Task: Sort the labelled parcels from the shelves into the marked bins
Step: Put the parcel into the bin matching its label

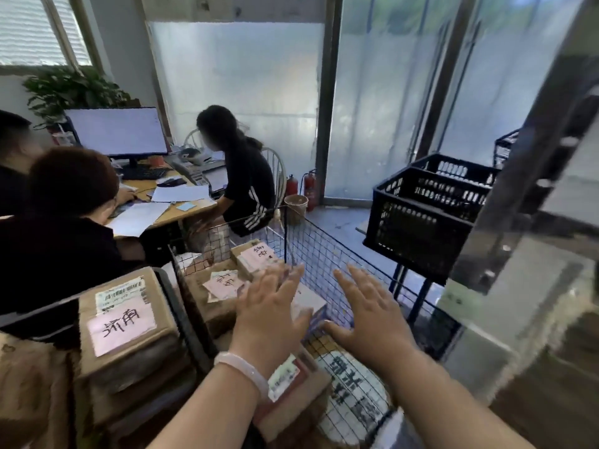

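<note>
A wire mesh bin [324, 251] stands in front of me with several brown parcels inside, two of them bearing pink handwritten labels [223, 283]. A white and blue box [308, 306] lies on the pile. My left hand [272, 306] hovers over that box with straight spread fingers. My right hand [369, 312] is spread open beside the box, over the bin's right part, its thumb near the box's corner. Neither hand grips anything. A white sign with large characters [353, 387] hangs on the bin's near mesh wall. Another labelled parcel [275, 380] lies under my left wrist.
To the left, a stack of brown parcels [123, 325] with a pink label fills another bin. Two black plastic crates [428, 209] stand on a frame at the right. People sit at a desk [175, 205] behind the bins. Two fire extinguishers [309, 186] and a bucket stand by the glass wall.
</note>
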A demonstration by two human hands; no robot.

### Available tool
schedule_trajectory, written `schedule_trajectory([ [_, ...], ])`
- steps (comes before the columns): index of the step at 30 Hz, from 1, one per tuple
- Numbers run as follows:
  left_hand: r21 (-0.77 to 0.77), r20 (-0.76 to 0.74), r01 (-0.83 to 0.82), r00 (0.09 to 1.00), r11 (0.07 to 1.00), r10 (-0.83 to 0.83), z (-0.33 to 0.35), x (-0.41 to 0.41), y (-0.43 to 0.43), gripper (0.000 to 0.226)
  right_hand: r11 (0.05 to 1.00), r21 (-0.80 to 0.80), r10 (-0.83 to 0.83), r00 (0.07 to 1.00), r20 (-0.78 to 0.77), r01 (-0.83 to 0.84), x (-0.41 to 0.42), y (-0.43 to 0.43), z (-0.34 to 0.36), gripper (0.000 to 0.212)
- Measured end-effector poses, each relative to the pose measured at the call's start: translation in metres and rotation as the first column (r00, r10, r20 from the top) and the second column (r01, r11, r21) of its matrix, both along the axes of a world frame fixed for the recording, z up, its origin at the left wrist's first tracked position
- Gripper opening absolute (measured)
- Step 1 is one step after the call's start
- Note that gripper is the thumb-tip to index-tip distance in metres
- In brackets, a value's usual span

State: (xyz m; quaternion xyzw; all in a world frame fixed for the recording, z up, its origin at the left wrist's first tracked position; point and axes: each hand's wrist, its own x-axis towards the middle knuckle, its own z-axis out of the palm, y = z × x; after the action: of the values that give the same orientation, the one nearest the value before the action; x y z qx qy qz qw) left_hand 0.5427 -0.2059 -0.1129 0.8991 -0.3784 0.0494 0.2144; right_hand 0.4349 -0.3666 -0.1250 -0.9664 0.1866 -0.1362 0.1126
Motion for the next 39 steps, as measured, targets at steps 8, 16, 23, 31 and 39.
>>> schedule_trajectory([
  [8,-0.031,0.133,0.440,0.892,0.897,-0.433,0.007,-0.128,-0.043,0.076,0.943,-0.075,-0.318,0.945,0.080,0.323,-0.209,0.033,0.032,0.086],
  [16,0.002,0.291,0.764,0.616,0.645,-0.732,0.037,-0.300,-0.079,0.082,0.746,-0.132,-0.642,0.758,0.117,0.653,-0.407,0.065,0.057,0.085],
  [23,-0.004,0.331,0.884,0.442,0.467,-0.834,0.044,-0.464,-0.083,0.079,0.580,-0.174,-0.795,0.600,0.093,0.796,-0.562,0.103,0.068,0.093],
  [31,-0.047,0.279,0.965,0.261,0.259,-0.924,0.041,-0.684,-0.080,0.076,0.377,-0.138,-0.921,0.387,0.046,0.916,-0.768,0.154,0.075,0.096],
  [39,-0.075,0.199,0.966,0.257,0.246,-0.946,0.041,-0.800,-0.095,0.073,0.334,-0.084,-0.939,0.339,0.062,0.939,-0.883,0.157,0.074,0.095],
])
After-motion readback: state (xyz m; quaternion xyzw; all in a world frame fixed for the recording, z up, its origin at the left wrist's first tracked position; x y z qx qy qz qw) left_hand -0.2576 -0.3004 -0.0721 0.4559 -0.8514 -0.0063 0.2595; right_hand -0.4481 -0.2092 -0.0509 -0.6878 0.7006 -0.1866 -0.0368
